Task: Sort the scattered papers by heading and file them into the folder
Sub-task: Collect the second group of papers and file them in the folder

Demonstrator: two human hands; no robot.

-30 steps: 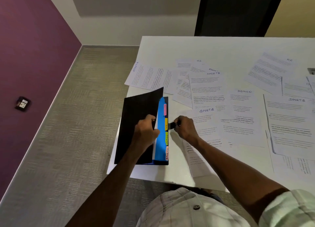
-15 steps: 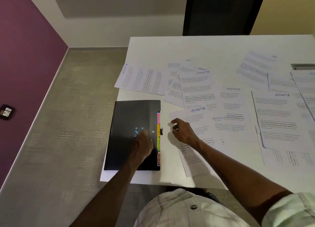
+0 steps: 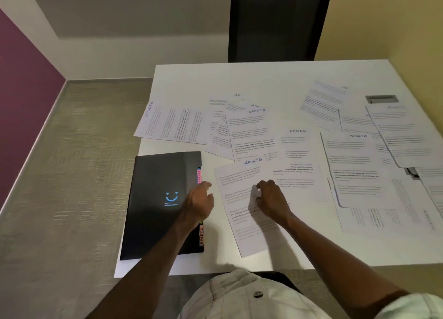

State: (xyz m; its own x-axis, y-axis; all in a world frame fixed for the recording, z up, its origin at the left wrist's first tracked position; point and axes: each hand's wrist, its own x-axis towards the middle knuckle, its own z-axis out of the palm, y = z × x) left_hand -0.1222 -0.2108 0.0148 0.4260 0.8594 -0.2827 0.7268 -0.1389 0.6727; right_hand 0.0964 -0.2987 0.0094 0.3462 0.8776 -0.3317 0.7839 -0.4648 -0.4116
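Observation:
A black folder (image 3: 155,199) with a blue smiley lies closed at the table's front left, coloured index tabs (image 3: 199,176) sticking out of its right edge. My left hand (image 3: 199,202) hovers over that right edge, fingers loosely bent, holding nothing. Just to the right lies a sheet headed SPORTS (image 3: 242,199). My right hand (image 3: 271,199) rests on this sheet with its fingers curled down onto the paper. Several more printed sheets headed SPORTS, ADMIN (image 3: 297,146) and HR (image 3: 326,98) are scattered across the white table (image 3: 239,79).
One SPORTS sheet (image 3: 170,124) overhangs the table's left edge. A grey floor lies to the left and a dark chair back (image 3: 278,21) stands behind the table. A grey cable hatch (image 3: 382,98) sits at the far right, partly under papers.
The folder was open a second ago and is now closed flat. My left hand slid from its cover to its right edge. My right hand moved right onto the SPORTS sheet.

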